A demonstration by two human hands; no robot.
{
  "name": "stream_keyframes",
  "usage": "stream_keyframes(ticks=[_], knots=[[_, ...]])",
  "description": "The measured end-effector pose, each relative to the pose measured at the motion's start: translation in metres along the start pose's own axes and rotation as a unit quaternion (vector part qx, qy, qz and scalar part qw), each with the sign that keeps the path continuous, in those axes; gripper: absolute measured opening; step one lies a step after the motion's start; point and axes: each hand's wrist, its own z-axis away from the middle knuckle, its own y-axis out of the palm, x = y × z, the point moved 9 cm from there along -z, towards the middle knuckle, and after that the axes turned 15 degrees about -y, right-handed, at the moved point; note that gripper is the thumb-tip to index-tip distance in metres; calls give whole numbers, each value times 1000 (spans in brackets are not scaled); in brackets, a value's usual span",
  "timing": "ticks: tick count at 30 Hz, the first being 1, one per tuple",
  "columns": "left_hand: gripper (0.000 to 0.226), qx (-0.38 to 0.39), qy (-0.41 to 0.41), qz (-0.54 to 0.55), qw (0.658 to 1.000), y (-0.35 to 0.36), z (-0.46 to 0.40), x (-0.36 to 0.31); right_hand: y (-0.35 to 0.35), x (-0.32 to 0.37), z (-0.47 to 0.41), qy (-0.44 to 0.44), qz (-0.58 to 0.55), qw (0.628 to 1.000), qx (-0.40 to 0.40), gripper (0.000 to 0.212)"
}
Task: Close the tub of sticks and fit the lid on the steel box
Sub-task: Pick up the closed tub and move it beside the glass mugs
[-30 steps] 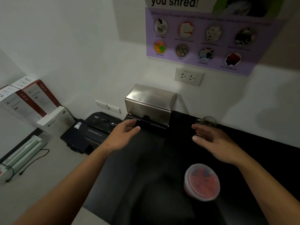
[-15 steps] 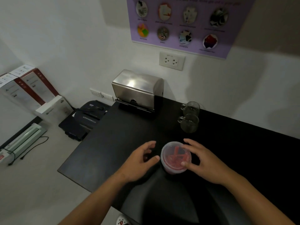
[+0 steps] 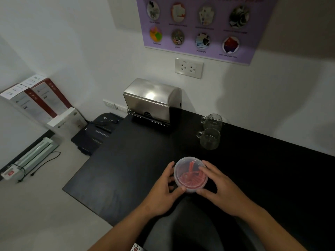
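Observation:
A round clear plastic tub (image 3: 190, 175) of red sticks stands on the black table (image 3: 130, 160), with its clear lid on top. My left hand (image 3: 165, 192) cups the tub's left side, thumb against its near rim. My right hand (image 3: 217, 187) grips the right side, fingers resting on the lid's edge. The steel box (image 3: 151, 100) stands at the table's back left against the wall, its shiny domed lid sitting on it above a dark base.
Two glass mugs (image 3: 210, 132) stand behind the tub, right of the steel box. A black shredder (image 3: 98, 133) sits on the floor left of the table, with cardboard boxes (image 3: 41, 104) and a laminator (image 3: 34, 154) further left. A wall socket (image 3: 188, 67) is above the box.
Both hands came back from the steel box to the tub and closed around it. The view shifted down and back, and the mugs came into sight.

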Motion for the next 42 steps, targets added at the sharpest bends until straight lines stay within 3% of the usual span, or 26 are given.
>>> stream_keyframes(ticks=[4,12,19,25,30,42], knots=[[71,-40,30,22,999,-9,-11,-12,-10,0,-23,-9,51,999,-4,88],[59,-90,59,55,993,-38,-55,-49,-41,-7,-92,-42,115,992,-10,79],[75,-108,22,-8,994,-62,-111,-78,-64,-20,-146,-34,142,989,-10,75],[62,-103,0,-8,995,-68,-154,-97,-87,-29,-182,-27,174,984,-10,65],[59,-135,32,-90,986,-75,-180,-120,-103,-37,-198,-29,158,986,-33,63],[48,-120,99,-120,981,-73,-207,-162,-131,-45,-228,-32,153,987,-39,51]])
